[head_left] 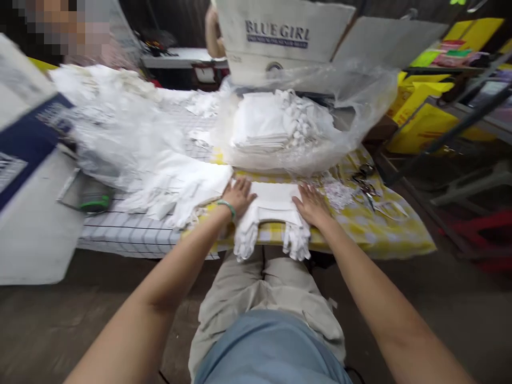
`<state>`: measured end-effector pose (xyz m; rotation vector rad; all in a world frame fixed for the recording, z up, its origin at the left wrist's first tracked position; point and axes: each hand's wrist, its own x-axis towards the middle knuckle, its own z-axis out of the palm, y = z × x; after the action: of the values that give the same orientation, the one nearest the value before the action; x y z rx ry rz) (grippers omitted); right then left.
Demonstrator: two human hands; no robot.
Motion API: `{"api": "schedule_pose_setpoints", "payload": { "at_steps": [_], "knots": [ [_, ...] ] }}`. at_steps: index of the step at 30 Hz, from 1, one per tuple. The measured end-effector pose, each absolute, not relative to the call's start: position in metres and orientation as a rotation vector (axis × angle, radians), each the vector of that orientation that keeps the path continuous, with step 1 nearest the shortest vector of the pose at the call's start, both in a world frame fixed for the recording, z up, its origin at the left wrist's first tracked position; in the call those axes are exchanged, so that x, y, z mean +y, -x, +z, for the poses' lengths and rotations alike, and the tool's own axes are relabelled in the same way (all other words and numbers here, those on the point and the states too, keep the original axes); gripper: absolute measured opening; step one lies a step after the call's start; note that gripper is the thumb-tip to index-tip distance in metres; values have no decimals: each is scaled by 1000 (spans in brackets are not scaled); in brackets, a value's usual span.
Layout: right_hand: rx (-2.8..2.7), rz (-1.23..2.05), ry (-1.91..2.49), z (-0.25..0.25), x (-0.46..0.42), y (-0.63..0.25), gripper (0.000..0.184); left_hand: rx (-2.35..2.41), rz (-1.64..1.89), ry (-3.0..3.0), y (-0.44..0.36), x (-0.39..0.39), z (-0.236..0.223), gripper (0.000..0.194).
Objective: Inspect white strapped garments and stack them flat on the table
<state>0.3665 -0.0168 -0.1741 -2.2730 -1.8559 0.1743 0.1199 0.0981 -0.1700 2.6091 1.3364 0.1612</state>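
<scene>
A flat stack of white gloves [274, 205] lies at the near edge of the table, its fingers hanging over the yellow checked cloth [380, 234]. My left hand [239, 196] rests palm down on the stack's left side, a green band on its wrist. My right hand [312, 205] presses flat on the stack's right side. Both hands have their fingers spread and grip nothing. Loose white gloves [180, 189] lie in a heap just left of my left hand.
A clear plastic bag [288, 128] with folded white gloves sits behind the stack. A "BLUEGIRL" carton [280, 37] stands at the back. Scissors [366, 184] lie at the right. A blue and white box [24, 160] fills the left. Another person sits at far left.
</scene>
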Motion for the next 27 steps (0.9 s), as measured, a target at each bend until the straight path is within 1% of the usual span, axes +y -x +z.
{"api": "schedule_pose_setpoints", "payload": {
  "at_steps": [2, 4, 6, 8, 9, 11, 12, 14, 15, 17, 19, 20, 23, 25, 27],
  "knots": [
    [-1864, 171, 2328, -176, -17, -367, 62, 1329, 104, -2620, -118, 93, -169, 65],
    [-1835, 125, 2393, -173, -14, -364, 61, 1292, 200, -2637, -108, 95, -163, 63],
    [-1814, -48, 2311, -164, -7, -351, 56, 1276, 483, -2625, -85, 107, -150, 55],
    [-1843, -123, 2077, -150, 7, -326, 46, 1364, 833, -2529, -45, 130, -135, 45],
    [-1870, -72, 1942, -143, 18, -309, 39, 1469, 970, -2446, -20, 145, -128, 41],
    [-1906, 143, 1742, -133, 46, -270, 28, 1752, 1073, -2270, 36, 181, -119, 35],
    [-1907, 241, 1709, -131, 63, -250, 23, 1914, 1057, -2174, 63, 198, -117, 34],
    [-1871, 305, 1804, -131, 98, -217, 18, 2156, 934, -2009, 108, 229, -118, 31],
    [-1840, 301, 1889, -133, 114, -204, 18, 2219, 877, -1957, 124, 241, -120, 31],
    [-1773, 300, 2041, -138, 140, -187, 28, 2245, 780, -1932, 145, 257, -125, 30],
    [-1734, 370, 2106, -143, 157, -178, 35, 2205, 698, -1998, 151, 266, -130, 30],
    [-1721, 418, 2117, -145, 163, -176, 36, 2185, 656, -2037, 151, 270, -132, 31],
    [-1689, 469, 2086, -148, 169, -173, 28, 2189, 562, -2094, 144, 281, -136, 29],
    [-1737, 377, 2018, -148, 168, -171, 21, 2211, 545, -2117, 140, 289, -138, 23],
    [-1843, 198, 1934, -148, 166, -168, 15, 2208, 547, -2187, 135, 295, -139, 19]
  ]
}}
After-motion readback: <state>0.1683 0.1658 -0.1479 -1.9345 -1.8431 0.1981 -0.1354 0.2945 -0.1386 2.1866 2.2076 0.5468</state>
